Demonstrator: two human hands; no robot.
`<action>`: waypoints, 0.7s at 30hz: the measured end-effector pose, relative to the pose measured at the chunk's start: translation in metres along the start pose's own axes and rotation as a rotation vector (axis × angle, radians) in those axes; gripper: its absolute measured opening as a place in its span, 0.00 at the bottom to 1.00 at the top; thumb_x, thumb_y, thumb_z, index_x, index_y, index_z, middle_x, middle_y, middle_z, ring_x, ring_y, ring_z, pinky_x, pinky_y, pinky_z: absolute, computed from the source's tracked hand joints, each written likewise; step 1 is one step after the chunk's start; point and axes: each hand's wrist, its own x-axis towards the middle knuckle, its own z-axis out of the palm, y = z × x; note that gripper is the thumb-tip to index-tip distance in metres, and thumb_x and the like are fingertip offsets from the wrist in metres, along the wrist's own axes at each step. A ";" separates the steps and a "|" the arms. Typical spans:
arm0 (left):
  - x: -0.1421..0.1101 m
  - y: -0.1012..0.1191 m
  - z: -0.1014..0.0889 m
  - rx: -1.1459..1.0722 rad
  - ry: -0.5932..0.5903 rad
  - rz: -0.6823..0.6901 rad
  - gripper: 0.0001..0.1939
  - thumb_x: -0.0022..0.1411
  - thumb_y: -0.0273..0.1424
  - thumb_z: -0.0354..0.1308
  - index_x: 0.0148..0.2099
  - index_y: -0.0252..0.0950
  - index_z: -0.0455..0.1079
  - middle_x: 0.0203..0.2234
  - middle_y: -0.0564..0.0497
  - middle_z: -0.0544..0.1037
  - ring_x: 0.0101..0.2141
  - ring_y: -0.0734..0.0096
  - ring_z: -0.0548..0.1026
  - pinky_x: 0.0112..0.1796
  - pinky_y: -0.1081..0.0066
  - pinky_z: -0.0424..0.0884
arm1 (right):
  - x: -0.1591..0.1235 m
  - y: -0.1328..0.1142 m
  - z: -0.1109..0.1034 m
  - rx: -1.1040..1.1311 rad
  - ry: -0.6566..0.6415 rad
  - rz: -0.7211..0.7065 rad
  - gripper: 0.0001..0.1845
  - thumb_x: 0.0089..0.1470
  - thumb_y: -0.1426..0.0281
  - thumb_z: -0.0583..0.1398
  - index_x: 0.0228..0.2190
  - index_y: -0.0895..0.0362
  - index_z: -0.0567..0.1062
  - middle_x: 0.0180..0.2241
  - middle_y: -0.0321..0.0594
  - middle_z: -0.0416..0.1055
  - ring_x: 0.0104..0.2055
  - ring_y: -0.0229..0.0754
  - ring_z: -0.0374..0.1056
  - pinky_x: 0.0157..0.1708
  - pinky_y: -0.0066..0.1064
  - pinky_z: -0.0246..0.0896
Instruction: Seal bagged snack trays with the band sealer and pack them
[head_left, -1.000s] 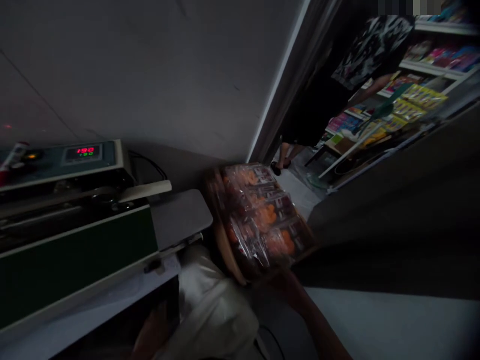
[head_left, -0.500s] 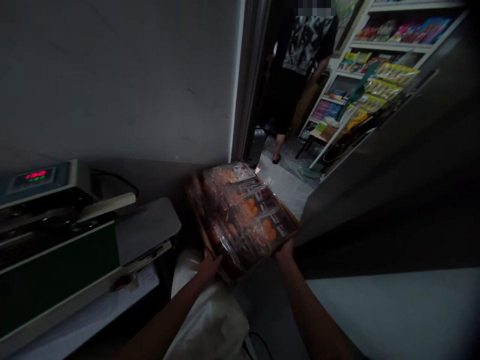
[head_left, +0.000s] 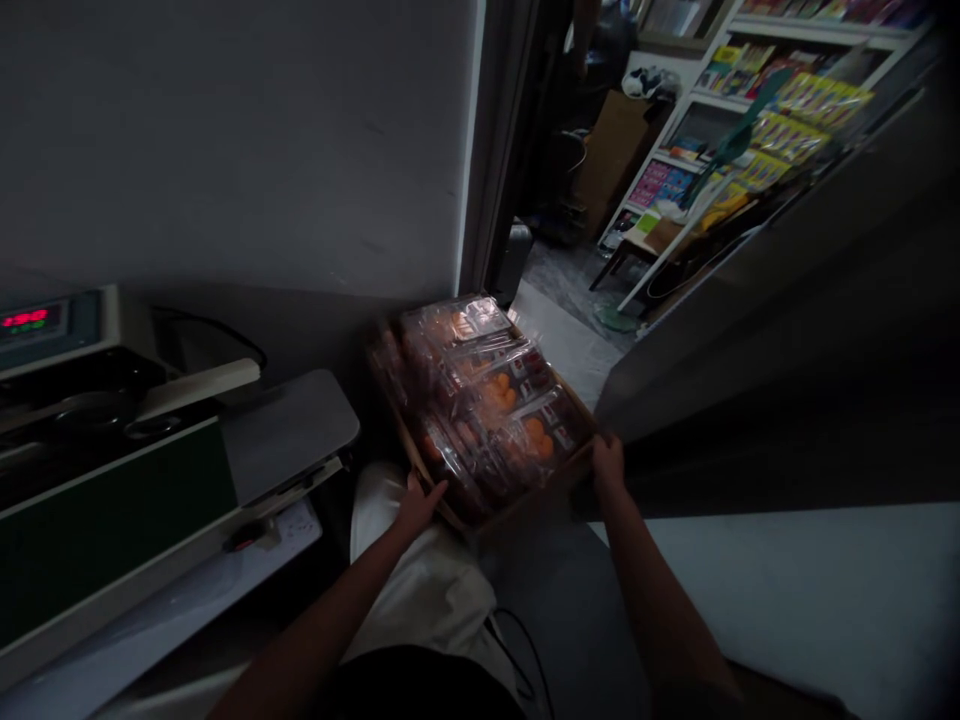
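Note:
A shallow cardboard box hangs tilted in front of me, filled with clear plastic packets that show orange pieces and small printed labels. My left hand grips the near left side of the box, thumb over its rim. At the near right corner my right hand is closed on the edge. Some fingers of both hands are hidden behind the cardboard. What the packets contain is too blurred to name.
To the left stands a green-sided machine with a red lit display and a metal plate. A doorway lies ahead, with white shelves of colourful packs, a chair and a green-bladed fan beyond. A dark door panel runs along the right.
The box has come up slightly in view, and my right hand has shifted up and right along its edge. The person beyond the doorway has mostly left view.

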 end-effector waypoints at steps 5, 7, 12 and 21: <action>-0.015 -0.018 -0.010 -0.066 -0.001 -0.010 0.33 0.59 0.42 0.65 0.61 0.30 0.64 0.56 0.33 0.75 0.59 0.46 0.71 0.61 0.55 0.65 | 0.011 -0.027 0.010 -0.372 -0.067 -0.290 0.35 0.53 0.68 0.57 0.62 0.67 0.64 0.65 0.60 0.59 0.70 0.56 0.50 0.69 0.44 0.41; -0.016 -0.020 -0.009 -0.070 0.002 -0.030 0.35 0.59 0.44 0.65 0.62 0.29 0.64 0.56 0.32 0.75 0.59 0.45 0.72 0.60 0.54 0.66 | 0.017 -0.031 0.011 -0.493 -0.082 -0.318 0.36 0.54 0.69 0.57 0.62 0.70 0.63 0.65 0.64 0.58 0.70 0.59 0.50 0.69 0.47 0.41; -0.006 -0.008 0.006 -0.042 -0.018 -0.002 0.51 0.58 0.38 0.66 0.72 0.24 0.43 0.61 0.28 0.69 0.60 0.51 0.71 0.60 0.61 0.67 | 0.051 -0.029 0.008 -0.726 -0.175 -0.179 0.22 0.53 0.73 0.60 0.50 0.65 0.75 0.50 0.59 0.74 0.57 0.56 0.68 0.59 0.44 0.59; -0.002 0.008 0.004 0.117 -0.101 -0.005 0.51 0.54 0.25 0.55 0.74 0.23 0.33 0.59 0.33 0.73 0.54 0.52 0.77 0.54 0.65 0.70 | 0.065 -0.009 -0.010 -0.840 -0.304 -0.111 0.11 0.57 0.67 0.59 0.34 0.57 0.81 0.38 0.48 0.80 0.46 0.50 0.75 0.46 0.36 0.66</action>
